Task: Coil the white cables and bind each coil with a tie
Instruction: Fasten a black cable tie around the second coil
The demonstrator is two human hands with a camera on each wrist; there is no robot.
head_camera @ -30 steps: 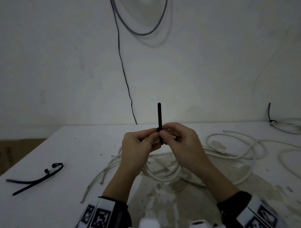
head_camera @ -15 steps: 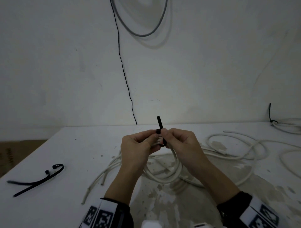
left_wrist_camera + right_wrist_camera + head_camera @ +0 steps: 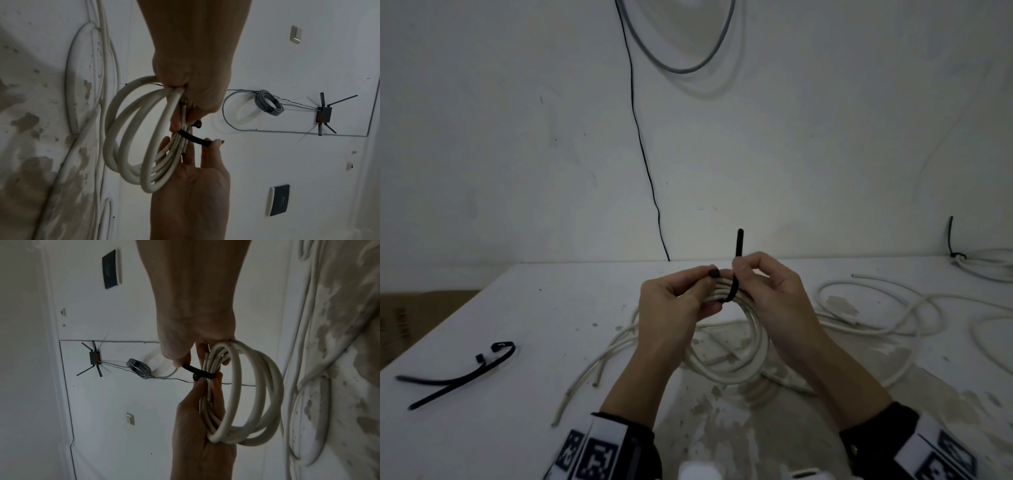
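I hold a coil of white cable (image 3: 758,339) above the table (image 3: 551,308). My left hand (image 3: 705,284) grips the gathered turns at the top of the coil (image 3: 149,186). A black tie (image 3: 734,284) loops round that bundle, and its head lies by my left thumb. My right hand (image 3: 739,272) pinches the tie's strap (image 3: 197,369) just right of the bundle, and the tail stands straight up above the fingers. Whether the tail passes through the head is hidden by the fingers. In the left wrist view the strap (image 3: 195,138) crosses the turns at a slant.
Loose white cables (image 3: 893,308) sprawl over the table's right half and under the coil. Spare black ties (image 3: 458,373) lie at the left, near the table edge. A bound coil (image 3: 983,263) sits far right. The wall, with a thin black wire (image 3: 643,154), rises behind.
The tie's tail dropped lower half a second ago and now stands taller, slightly further right. My hands have drawn a little apart, so the strap round the bundle shows.
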